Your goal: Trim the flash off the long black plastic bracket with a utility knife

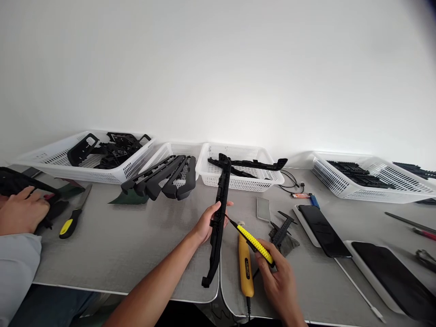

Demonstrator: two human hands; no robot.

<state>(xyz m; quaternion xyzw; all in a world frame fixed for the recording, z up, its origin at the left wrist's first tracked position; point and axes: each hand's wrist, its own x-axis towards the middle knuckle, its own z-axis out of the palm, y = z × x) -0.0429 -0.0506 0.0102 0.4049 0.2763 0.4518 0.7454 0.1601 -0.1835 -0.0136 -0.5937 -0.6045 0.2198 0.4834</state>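
Left hand (208, 222) closed around the middle of a long black plastic strip (218, 227), fingers wrapped over its edge, thumb on the near side. Strip held nearly upright-tilted over the surface (136, 254), top end toward the middle white basket (238, 175), bottom end over the gap between the two surface slabs. Right hand (277, 277) closed on a yellow-and-black deburring tool (256, 244), gripped at the rear of the handle; thin metal tip touches the strip's right edge just beside the left thumb.

Directly under the tool lies an orange-yellow utility knife (245, 265), flat on the surface, cord-like tail at the near edge. Just right of it, a black caliper (283, 227) on a grey cloth. A small grey rectangular block (263, 209) sits behind that. Further right: two black phones or tablets on white trays (322, 229), (391, 277), a blue-capped item and cable (304, 195).

Back row: left basket (54, 159) with mixed black parts, next basket (170, 152) with long black handles (163, 177) spilling over its front, far-right basket (368, 181) with flat black strips.

Far left: another person's hand (22, 211) on a black part, grey sleeve below; a yellow-handled knife (73, 220) near it.
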